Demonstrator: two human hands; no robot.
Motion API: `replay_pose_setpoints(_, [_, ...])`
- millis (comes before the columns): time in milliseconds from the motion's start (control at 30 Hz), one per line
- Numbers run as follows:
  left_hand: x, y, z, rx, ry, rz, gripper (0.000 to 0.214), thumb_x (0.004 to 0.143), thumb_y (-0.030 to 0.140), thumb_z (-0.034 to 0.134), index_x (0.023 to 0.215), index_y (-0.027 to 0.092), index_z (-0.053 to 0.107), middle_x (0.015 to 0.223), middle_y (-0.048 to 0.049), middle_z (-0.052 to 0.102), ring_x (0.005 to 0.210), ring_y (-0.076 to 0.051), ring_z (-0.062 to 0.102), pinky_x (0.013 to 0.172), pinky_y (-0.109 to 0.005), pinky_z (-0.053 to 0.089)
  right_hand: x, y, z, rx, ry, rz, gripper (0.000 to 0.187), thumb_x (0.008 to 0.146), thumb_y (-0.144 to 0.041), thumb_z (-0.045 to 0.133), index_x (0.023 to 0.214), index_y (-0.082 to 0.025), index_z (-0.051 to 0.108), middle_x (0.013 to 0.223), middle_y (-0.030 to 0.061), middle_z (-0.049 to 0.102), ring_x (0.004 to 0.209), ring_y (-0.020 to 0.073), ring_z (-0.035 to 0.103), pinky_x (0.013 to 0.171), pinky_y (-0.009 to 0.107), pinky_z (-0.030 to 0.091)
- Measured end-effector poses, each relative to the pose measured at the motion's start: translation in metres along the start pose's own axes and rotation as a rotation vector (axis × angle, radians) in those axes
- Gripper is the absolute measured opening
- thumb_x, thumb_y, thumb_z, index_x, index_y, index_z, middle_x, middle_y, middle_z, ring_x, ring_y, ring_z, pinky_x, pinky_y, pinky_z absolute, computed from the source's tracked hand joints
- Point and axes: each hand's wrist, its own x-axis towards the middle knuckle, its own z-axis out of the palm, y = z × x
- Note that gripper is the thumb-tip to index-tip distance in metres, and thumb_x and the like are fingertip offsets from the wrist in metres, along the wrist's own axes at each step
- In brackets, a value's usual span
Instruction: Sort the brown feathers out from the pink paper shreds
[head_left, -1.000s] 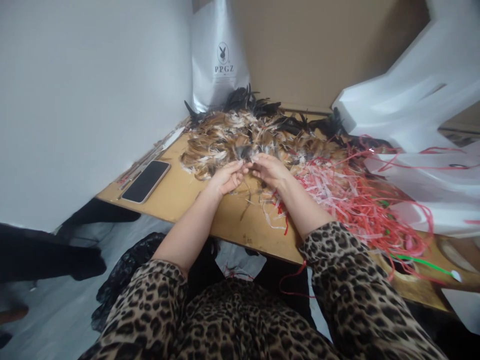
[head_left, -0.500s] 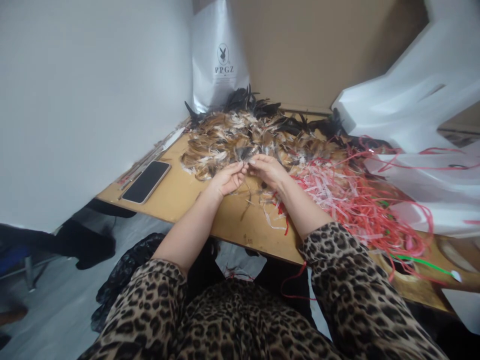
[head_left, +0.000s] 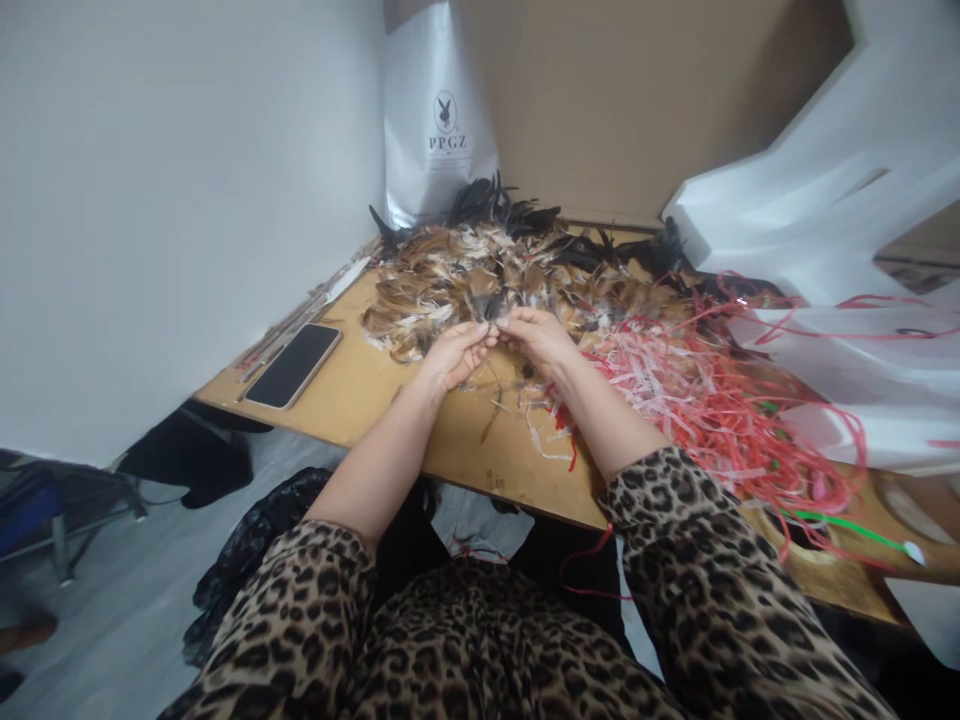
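Observation:
My left hand (head_left: 454, 354) and my right hand (head_left: 538, 340) meet over the wooden table (head_left: 375, 395), fingertips pinched together on a small dark tuft of feathers (head_left: 489, 308). Both hands rest at the near edge of a big heap of brown, white and black feathers (head_left: 480, 265). A few loose feathers lie on the wood under my wrists. Leopard-print sleeves cover my upper arms.
A tangle of red and pink strips (head_left: 697, 395) spreads right of my hands. A black phone (head_left: 292, 364) lies at the table's left, beside thin sticks (head_left: 315, 300). A white printed bag (head_left: 439, 110) stands at the back; white sheets (head_left: 832, 250) lie right.
My hands have stayed pinched at the same spot, shifting only slightly toward the heap. Dark shapes on the floor at lower left have moved.

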Motion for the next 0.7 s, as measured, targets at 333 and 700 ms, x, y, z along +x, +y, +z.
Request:
replay_pose_setpoints(333, [0.001, -0.003, -0.001, 0.132, 0.020, -0.019, 0.006, 0.072, 0.014, 0.064, 0.075, 0.009, 0.063, 0.071, -0.0043, 0.067, 0.058, -0.005, 0.060, 0.050, -0.012, 0.043, -0.005, -0.005, 0.006, -0.124, 0.085, -0.105, 0.027, 0.052, -0.037, 0.075, 0.058, -0.017, 0.058, 0.053, -0.0037, 0.057, 0.050, 0.0078, 0.046, 0.054, 0.023, 0.037])
replay_pose_setpoints(700, [0.000, -0.003, 0.001, 0.244, 0.054, 0.065, 0.017, 0.065, 0.020, 0.071, 0.069, 0.008, 0.061, 0.063, -0.0031, 0.064, 0.051, -0.004, 0.056, 0.047, -0.013, 0.041, -0.001, -0.015, -0.010, -0.305, 0.000, -0.099, 0.031, 0.054, -0.041, 0.073, 0.070, -0.015, 0.066, 0.058, -0.0009, 0.060, 0.053, 0.0085, 0.050, 0.052, 0.022, 0.038])
